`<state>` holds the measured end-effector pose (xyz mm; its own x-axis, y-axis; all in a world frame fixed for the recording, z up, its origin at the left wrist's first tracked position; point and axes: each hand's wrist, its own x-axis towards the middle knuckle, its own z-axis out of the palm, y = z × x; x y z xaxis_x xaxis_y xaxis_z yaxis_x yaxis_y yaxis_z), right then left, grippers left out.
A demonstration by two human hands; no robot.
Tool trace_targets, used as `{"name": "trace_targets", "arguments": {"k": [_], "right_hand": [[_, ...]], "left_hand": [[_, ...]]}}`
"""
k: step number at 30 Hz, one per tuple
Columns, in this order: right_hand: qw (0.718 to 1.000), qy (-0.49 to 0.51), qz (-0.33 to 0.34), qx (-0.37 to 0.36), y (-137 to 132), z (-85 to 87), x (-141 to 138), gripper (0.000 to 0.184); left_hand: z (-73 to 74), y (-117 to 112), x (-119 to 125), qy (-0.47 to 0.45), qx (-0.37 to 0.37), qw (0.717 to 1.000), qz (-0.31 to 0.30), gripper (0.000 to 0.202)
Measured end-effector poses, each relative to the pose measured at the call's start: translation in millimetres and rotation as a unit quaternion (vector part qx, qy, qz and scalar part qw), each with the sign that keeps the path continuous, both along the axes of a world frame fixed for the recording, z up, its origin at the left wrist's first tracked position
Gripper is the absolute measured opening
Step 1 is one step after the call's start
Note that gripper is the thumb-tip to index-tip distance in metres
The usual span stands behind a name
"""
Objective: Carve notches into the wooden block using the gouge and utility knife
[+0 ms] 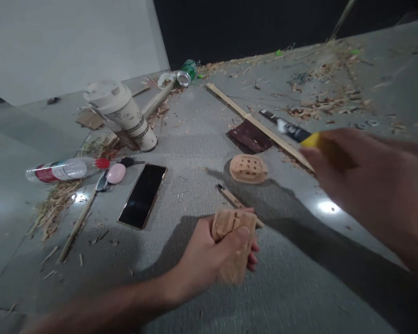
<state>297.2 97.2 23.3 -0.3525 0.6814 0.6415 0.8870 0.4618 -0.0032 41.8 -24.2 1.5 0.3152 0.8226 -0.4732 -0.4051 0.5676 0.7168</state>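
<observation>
My left hand (212,253) is closed around a carved wooden block (232,269), with the thumb lying across its face. Dark cracks or cut lines mark the block's upper part. Raised at the right, my right hand (358,181), blurred, grips the yellow handle of a utility knife (296,132), whose blade points left and away from me. Just beyond the block, a slim wooden-handled carving tool (230,195) lies partly hidden behind my left hand. Farther off sits an oval wooden piece (248,168) with a grid of small holes.
A phone (142,196) lies left of centre, near a pink oval object (116,173) and a plastic bottle (69,169) on its side. Behind stand a lidded paper cup (125,116) and a green can (187,73). A long wooden stick (257,123) borders dark sandpaper-like sheet (250,137). Shavings (323,106) litter the surface.
</observation>
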Motion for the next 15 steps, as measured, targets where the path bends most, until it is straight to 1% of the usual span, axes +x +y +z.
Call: {"name": "trace_targets", "arguments": {"k": [1, 2, 3, 6, 8, 10, 13, 15], "right_hand": [[1.000, 0.010, -0.022, 0.005, 6.6, 0.6, 7.0, 0.031], [0.999, 0.017, -0.016, 0.022, 10.3, 0.3, 11.3, 0.032], [1.000, 0.016, 0.006, 0.014, 11.1, -0.8, 12.8, 0.028], [0.989, -0.003, 0.144, -0.019, -0.4, -5.7, 3.6, 0.016], [0.974, -0.010, 0.224, -0.045, -12.3, -7.9, -7.1, 0.016], [0.954, -0.019, 0.287, -0.081, -21.8, -8.1, -16.3, 0.016], [0.928, -0.029, 0.348, -0.130, -29.7, -6.1, -24.6, 0.013], [0.923, -0.031, 0.358, -0.139, -32.4, -4.8, -27.3, 0.015]], "left_hand": [[0.4, 0.1, 0.0, -0.009, 0.000, 1.000, 0.002, 0.057], [0.6, 1.1, -0.3, -0.013, 0.003, 1.000, 0.009, 0.056], [0.8, 2.7, -0.9, -0.013, 0.005, 1.000, 0.016, 0.053], [1.3, 8.2, -2.7, 0.000, 0.007, 1.000, 0.026, 0.042], [1.5, 10.1, -3.5, 0.009, 0.012, 1.000, 0.023, 0.039], [1.4, 10.2, -3.7, 0.009, 0.015, 1.000, 0.022, 0.039], [1.1, 9.2, -3.2, 0.008, 0.009, 0.999, 0.032, 0.045], [1.3, 9.0, -2.5, 0.012, 0.006, 0.999, 0.038, 0.051]]}}
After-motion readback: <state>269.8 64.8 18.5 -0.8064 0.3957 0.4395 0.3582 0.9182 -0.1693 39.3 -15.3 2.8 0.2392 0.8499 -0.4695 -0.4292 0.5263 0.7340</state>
